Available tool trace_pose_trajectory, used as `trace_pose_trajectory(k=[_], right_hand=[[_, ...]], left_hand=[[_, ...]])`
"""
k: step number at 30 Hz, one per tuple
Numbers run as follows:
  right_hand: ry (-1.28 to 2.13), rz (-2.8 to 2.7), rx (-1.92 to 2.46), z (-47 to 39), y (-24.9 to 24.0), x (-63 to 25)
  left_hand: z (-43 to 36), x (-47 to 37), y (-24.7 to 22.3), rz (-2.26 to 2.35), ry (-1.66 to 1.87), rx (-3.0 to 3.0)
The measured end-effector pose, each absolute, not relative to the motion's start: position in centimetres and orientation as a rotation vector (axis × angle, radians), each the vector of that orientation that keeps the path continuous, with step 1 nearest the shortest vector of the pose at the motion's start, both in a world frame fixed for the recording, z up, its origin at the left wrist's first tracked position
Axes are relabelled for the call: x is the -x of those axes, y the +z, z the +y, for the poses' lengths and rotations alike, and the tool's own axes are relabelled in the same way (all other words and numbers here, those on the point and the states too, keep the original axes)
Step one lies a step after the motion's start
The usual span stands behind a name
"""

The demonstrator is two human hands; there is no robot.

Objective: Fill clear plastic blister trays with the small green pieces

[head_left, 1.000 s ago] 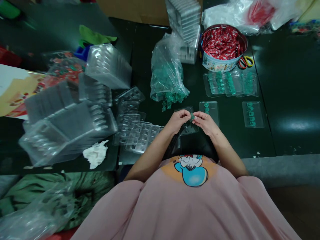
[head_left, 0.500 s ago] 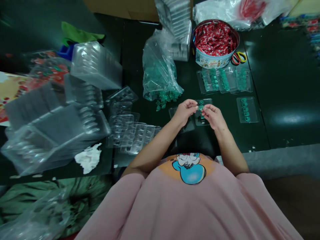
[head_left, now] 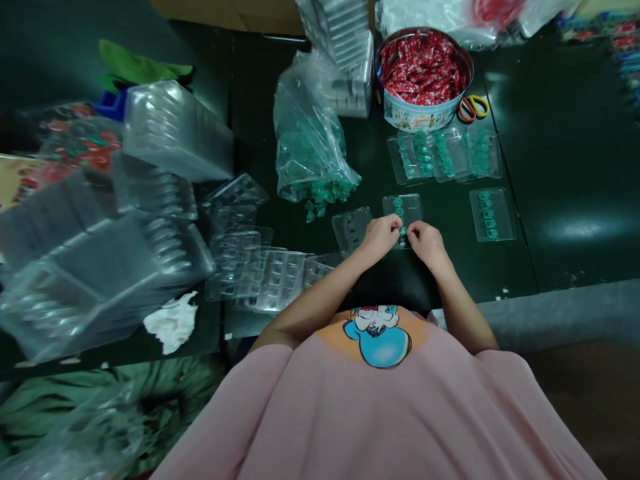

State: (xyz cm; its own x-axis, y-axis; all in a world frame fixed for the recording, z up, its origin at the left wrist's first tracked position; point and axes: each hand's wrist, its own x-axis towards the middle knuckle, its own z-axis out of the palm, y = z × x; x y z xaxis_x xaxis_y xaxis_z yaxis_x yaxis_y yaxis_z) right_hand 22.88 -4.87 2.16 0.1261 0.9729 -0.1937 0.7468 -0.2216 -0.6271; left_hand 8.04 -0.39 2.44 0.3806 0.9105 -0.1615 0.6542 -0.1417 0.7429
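Observation:
A clear blister tray lies in front of me with a column of small translucent green pieces in its pockets. Fingertips of my left hand are pinched at the left side of one green piece low in that column. From the right, my right hand pinches close against the same piece, its fingers curled. Both hands partly cover the tray's lower half. Just left of them lies another clear tray with bare pockets. A filled tray rests to the right.
A plastic bag spills green pieces onto the dark table. Several filled trays lie below a round tin of red packets, beside scissors. Stacks of clear trays and loose trays occupy the left, near crumpled white tissue.
Both hands have moved down toward me, bringing the green piece from above the tray to its lower pockets. The view has shifted slightly, and the left-hand tray shows more fully.

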Motion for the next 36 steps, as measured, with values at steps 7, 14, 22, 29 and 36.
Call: trace_pose_trajectory(k=[7,14,22,29,36], right_hand=[[0.866,-1.793,2.112,-6.2,2.5,-23.2],[0.755,-1.933,2.296,-6.1,2.4,-22.1],[0.662,-1.929,2.152,-6.7,1.1,-22.5],[0.707,-1.904,1.759,-7.2,0.6,-23.3],[0.637,-1.977,1.862,-7.1,-0.3,-21.3]], left_hand=[[-1.8,-8.0,2.4,1.347,0.287,-1.928],[-1.9,-8.4,1.9,1.37,0.185,-2.02],[-2.3,-7.8,0.8,1.298,0.157,-2.22],[-2.5,-7.1,1.0,1.28,0.227,-2.205],[-2.1,-7.0,1.1,1.353,0.204,-2.126]])
